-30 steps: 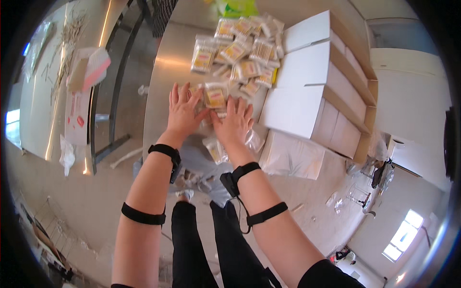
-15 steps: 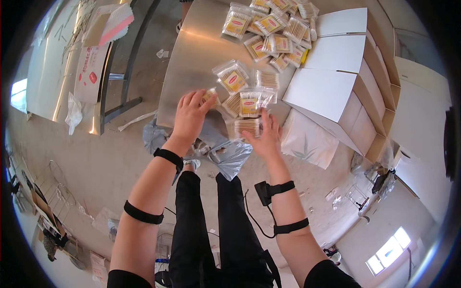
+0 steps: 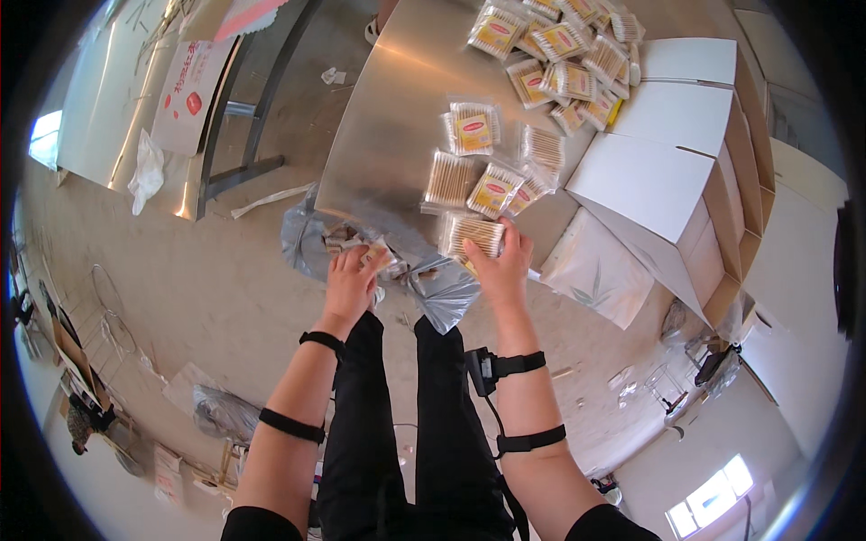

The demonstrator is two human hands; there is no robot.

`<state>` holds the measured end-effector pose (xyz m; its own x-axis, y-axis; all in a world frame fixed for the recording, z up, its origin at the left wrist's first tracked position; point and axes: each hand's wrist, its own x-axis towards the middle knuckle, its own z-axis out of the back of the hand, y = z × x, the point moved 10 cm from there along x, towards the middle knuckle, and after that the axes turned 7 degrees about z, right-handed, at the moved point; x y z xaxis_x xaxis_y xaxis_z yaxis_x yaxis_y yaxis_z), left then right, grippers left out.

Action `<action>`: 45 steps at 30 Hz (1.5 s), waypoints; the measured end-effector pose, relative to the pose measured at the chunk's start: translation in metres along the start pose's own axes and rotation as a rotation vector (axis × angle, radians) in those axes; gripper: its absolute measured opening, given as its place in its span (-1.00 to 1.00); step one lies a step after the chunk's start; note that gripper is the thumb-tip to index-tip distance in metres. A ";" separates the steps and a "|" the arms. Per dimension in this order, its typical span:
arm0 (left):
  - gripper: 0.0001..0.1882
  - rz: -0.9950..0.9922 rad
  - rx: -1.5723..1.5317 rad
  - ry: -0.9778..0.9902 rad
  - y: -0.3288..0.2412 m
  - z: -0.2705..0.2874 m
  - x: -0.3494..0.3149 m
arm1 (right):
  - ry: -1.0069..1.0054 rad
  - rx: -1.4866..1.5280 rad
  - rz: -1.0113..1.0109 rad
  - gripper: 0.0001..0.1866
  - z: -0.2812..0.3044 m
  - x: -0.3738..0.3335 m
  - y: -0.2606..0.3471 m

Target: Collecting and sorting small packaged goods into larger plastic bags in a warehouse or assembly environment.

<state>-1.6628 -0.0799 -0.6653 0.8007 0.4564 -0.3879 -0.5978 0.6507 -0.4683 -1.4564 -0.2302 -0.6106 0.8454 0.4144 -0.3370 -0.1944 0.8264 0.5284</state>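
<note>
My left hand point(image 3: 350, 290) is at the mouth of a grey plastic bag point(image 3: 305, 242) hanging at the table's near edge. Its fingers are closed on a small pack of cotton swabs point(image 3: 384, 260), partly hidden by them. More packs show inside the bag. At the same edge my right hand point(image 3: 503, 270) grips another pack of cotton swabs point(image 3: 478, 236) between thumb and fingers. Just beyond lie several loose packs, among them a yellow-labelled pack point(image 3: 473, 133) and one with its swabs facing up point(image 3: 448, 180).
A heap of swab packs point(image 3: 568, 79) covers the far right of the metal table point(image 3: 379, 108). White cardboard boxes point(image 3: 645, 176) stand along its right side, with a pale leaf-printed bag point(image 3: 603, 270) below them. Another metal table point(image 3: 108, 135) is at left.
My left hand has moved nearer, off the tabletop to the bag, with a pack. My right hand has closed on a swab pack. The loose packs lie rearranged, and the view has shifted.
</note>
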 end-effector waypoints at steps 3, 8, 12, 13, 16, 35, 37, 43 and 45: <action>-0.43 0.121 0.101 0.040 0.037 -0.027 0.000 | 0.013 0.042 -0.001 -0.35 -0.005 -0.002 0.006; -0.60 0.221 0.345 0.490 0.062 -0.089 -0.026 | 0.072 0.184 -0.039 -0.42 -0.016 -0.012 -0.001; -0.80 0.112 0.474 0.616 0.095 -0.118 -0.056 | 0.141 0.159 0.196 -0.48 -0.056 -0.054 0.038; -0.81 0.080 0.485 0.525 0.093 -0.116 -0.054 | 0.150 0.065 0.308 -0.49 -0.065 -0.066 0.054; -0.81 0.040 0.447 0.532 0.080 -0.122 -0.057 | 0.274 -0.023 0.331 -0.48 -0.122 -0.093 0.048; -0.49 0.444 -0.104 -0.254 0.081 0.063 -0.020 | -0.064 -0.445 0.265 0.08 0.024 0.098 0.042; -0.52 0.476 0.190 -0.550 0.074 0.101 -0.032 | -0.128 -0.392 0.311 0.03 0.017 0.076 0.047; -0.80 0.541 -0.054 -0.114 0.165 0.012 -0.043 | -0.166 -0.302 0.198 -0.20 -0.017 0.017 0.075; -0.82 0.668 -0.519 -0.120 0.163 -0.005 -0.041 | -0.171 -0.319 0.223 -0.25 -0.025 -0.004 0.073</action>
<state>-1.7932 0.0046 -0.7303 0.2555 0.7255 -0.6391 -0.8646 -0.1244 -0.4868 -1.4861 -0.1620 -0.5908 0.8304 0.5492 -0.0937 -0.5032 0.8115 0.2971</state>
